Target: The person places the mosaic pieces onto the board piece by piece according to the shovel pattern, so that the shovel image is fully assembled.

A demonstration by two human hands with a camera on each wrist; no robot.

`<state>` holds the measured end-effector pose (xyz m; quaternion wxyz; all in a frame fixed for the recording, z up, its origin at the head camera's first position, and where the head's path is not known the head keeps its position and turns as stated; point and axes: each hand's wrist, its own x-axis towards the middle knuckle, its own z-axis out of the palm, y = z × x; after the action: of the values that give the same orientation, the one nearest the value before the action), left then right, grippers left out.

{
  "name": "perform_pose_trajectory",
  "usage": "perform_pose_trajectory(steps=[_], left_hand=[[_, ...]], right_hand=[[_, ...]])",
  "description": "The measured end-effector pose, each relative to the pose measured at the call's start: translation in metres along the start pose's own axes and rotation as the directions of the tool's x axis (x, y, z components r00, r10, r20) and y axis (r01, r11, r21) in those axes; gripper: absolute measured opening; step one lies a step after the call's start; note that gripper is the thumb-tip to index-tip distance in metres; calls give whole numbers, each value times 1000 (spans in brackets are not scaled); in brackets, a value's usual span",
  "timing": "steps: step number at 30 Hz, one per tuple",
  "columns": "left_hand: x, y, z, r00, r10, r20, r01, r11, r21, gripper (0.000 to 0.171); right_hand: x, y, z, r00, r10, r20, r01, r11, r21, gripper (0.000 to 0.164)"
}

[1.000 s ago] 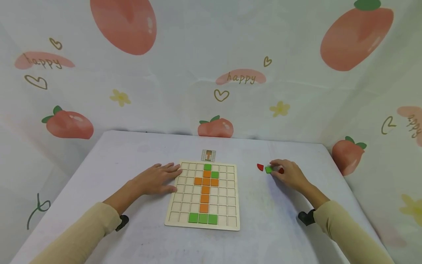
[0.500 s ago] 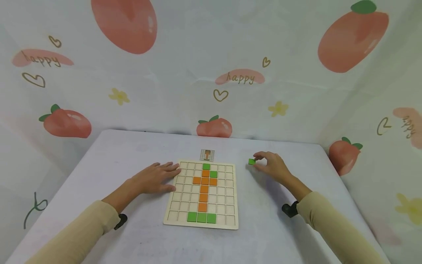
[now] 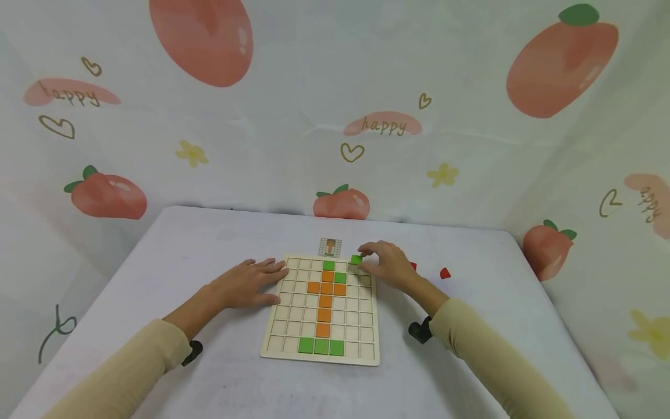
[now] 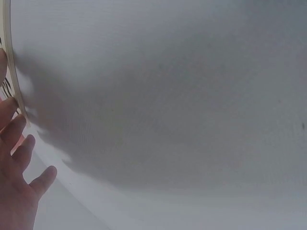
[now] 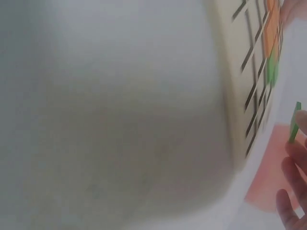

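Observation:
A pale wooden grid board (image 3: 293,356) lies on the table, with orange square tiles (image 3: 325,301) forming a cross and green square tiles (image 3: 321,346) at its bottom and top. My left hand (image 3: 246,285) rests flat at the board's left edge, fingers spread and fingertips on the rim; the left wrist view shows those fingers (image 4: 13,125) along the edge. Over the board's top right corner, my right hand (image 3: 389,265) pinches a green square tile (image 3: 356,259) between thumb and fingers. In the right wrist view that tile (image 5: 295,122) stands edge-on, above the board.
Behind the board lies a small picture card (image 3: 330,247) with a grid pattern. To the right are two red pieces: one (image 3: 445,273) in plain sight, another (image 3: 413,266) partly hidden behind the right hand. A printed cloth (image 3: 272,145) hangs beyond the table's far edge.
The right hand has picked up the green tile from beside the red pieces and carried it left to the board's top right corner. The left hand has stayed in place.

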<state>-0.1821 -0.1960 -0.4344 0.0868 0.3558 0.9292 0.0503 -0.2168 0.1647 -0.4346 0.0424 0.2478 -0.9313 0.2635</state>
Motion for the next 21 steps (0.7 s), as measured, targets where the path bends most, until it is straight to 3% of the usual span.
perform_pose_trajectory(steps=[21], left_hand=[[-1, -1, 2, 1000, -1, -6, 1, 1000, -5, 70]], right_hand=[[21, -41, 36, 991, -125, 48, 122, 990, 72, 35]])
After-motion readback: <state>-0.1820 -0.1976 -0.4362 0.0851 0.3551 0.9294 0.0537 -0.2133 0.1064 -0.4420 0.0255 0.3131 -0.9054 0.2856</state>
